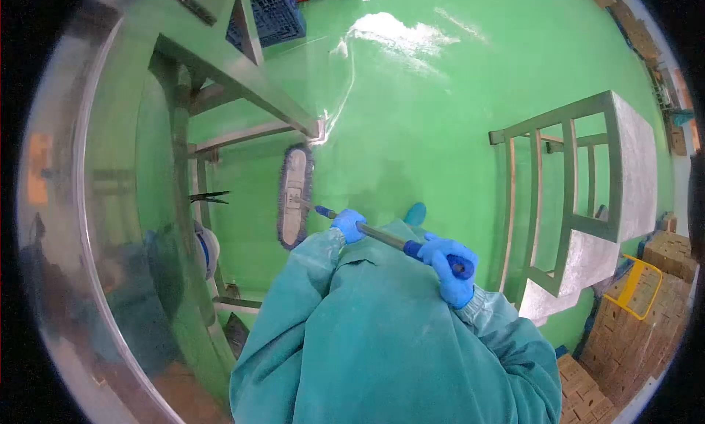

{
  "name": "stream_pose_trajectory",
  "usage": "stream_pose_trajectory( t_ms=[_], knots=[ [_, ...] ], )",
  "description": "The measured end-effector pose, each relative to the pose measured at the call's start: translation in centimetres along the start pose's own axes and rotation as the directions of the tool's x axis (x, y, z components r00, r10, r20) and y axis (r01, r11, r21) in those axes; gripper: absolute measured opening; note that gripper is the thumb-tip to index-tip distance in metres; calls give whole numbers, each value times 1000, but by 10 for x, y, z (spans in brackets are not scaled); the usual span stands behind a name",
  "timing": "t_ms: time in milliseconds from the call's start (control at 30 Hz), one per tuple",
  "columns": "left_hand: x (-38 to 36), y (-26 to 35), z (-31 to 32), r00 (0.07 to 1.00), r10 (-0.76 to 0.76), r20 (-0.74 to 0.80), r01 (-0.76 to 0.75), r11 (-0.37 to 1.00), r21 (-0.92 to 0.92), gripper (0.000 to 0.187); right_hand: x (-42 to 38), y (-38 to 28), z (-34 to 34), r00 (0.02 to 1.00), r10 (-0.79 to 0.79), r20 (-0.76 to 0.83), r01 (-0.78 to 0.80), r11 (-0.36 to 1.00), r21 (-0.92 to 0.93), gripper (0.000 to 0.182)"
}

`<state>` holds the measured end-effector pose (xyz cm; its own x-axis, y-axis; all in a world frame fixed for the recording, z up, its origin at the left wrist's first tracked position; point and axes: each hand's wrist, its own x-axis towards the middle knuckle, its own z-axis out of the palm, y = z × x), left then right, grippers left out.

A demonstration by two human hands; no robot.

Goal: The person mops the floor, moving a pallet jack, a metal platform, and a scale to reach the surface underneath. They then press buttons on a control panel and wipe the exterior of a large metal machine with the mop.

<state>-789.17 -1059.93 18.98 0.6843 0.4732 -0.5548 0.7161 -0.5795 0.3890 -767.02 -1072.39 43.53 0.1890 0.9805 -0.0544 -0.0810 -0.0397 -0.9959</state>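
Note:
A flat dust mop (296, 198) with a grey fringed head lies on the green floor, left of centre. Its long handle slants from the head down to the right, across the front of my green gown. My left hand (349, 225), in a blue glove, is closed around the lower part of the handle. Near the handle's blue end grip, my right hand (449, 268), also gloved in blue, wraps around it. White powder (400, 34) is spread on the floor farther ahead, with a thin trail running toward the table leg.
A metal table (250, 93) stands at the left, its leg close to the mop head. To the right are metal steps (635, 167). Stacked cartons (639, 328) and a yellow frame (633, 288) stand at lower right. A blue crate (272, 16) sits at the far left.

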Motion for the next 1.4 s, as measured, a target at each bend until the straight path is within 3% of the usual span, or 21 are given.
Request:
stream_pose_trajectory(
  t_ms=[33, 233, 267, 333, 467, 533, 633, 733, 833, 867, 933, 967, 1033, 1067, 1133, 1167, 1200, 1267, 1333, 1367, 1400],
  knots=[
    [13, 6, 6, 996, 67, -55, -69, 997, -26, 29, 3, -1, -14, 1000, 14, -21, -14, 1000, 10, 6],
    [78, 78, -29, 992, 7, -123, -16, 998, -69, 22, 33, -44, -71, 974, 37, -223, -19, 996, 82, 9],
    [81, 90, -44, 991, 1, -130, -11, 997, -73, 22, 37, -43, -86, 975, 21, -222, 3, 994, 108, 8],
    [84, 114, -75, 953, 91, -291, -130, 984, -119, 21, 46, -54, -101, 974, -15, -228, 38, 994, 98, 8],
    [145, 123, -82, 933, 74, -352, -137, 978, -160, 28, 83, -71, -127, 965, -102, -240, 132, 985, 114, 7],
    [164, 138, -122, 981, -7, -195, -33, 979, -203, 40, 110, -79, -140, 959, -165, -232, 198, 972, 127, 8],
    [202, 142, -161, 940, 5, -340, -88, 969, -229, 48, 154, -88, -162, 949, -278, -147, 296, 948, 119, 9],
    [269, 129, -222, 921, 6, -391, -122, 954, -274, 45, 232, -102, -177, 938, -347, -26, 348, 935, 73, 13],
    [313, 118, -259, 857, -79, -508, -115, 933, -340, 43, 282, -110, -177, 924, -378, 66, 377, 926, 26, 18],
    [330, 118, -263, 842, -106, -529, -113, 924, -365, 43, 295, -114, -181, 906, -389, 166, 398, 917, -28, 17],
    [365, 112, -270, 718, -138, -682, -175, 913, -369, 37, 320, -123, -182, 880, -369, 299, 428, 889, -162, 17],
    [378, 107, -285, 704, -147, -695, -177, 911, -372, 37, 335, -126, -191, 876, -293, 382, 396, 890, -226, 13],
    [404, 102, -309, 664, -311, -680, -74, 878, -473, 33, 370, -117, -190, 831, -375, 410, 483, 853, -198, 15],
    [416, 101, -317, 658, -316, -683, -79, 873, -481, 33, 384, -121, -187, 828, -372, 420, 485, 850, -203, 15],
    [435, 93, -331, 498, -403, -768, -93, 855, -510, 33, 408, -129, -180, 755, -383, 533, 567, 789, -237, 13],
    [445, 89, -336, 487, -415, -768, -83, 853, -515, 33, 414, -140, -175, 746, -384, 544, 571, 790, -225, 13],
    [446, 98, -338, 359, -388, -849, -319, 804, -503, 28, 406, -155, -174, 745, -387, 543, 574, 786, -229, 14],
    [420, 104, -363, 210, -390, -897, -528, 726, -440, 23, 415, -181, -167, 743, -384, 548, 574, 787, -227, 16],
    [367, 125, -396, 289, -219, -932, -241, 926, -292, 21, 422, -197, -174, 520, -470, 713, 638, 769, 42, 13],
    [375, 117, -398, 280, -221, -934, -235, 928, -290, 21, 430, -193, -173, 510, -475, 717, 642, 765, 50, 13],
    [394, 113, -388, 393, -319, -863, -190, 890, -415, 20, 433, -186, -180, 619, -267, 739, 661, 684, -307, 11]
  ],
)
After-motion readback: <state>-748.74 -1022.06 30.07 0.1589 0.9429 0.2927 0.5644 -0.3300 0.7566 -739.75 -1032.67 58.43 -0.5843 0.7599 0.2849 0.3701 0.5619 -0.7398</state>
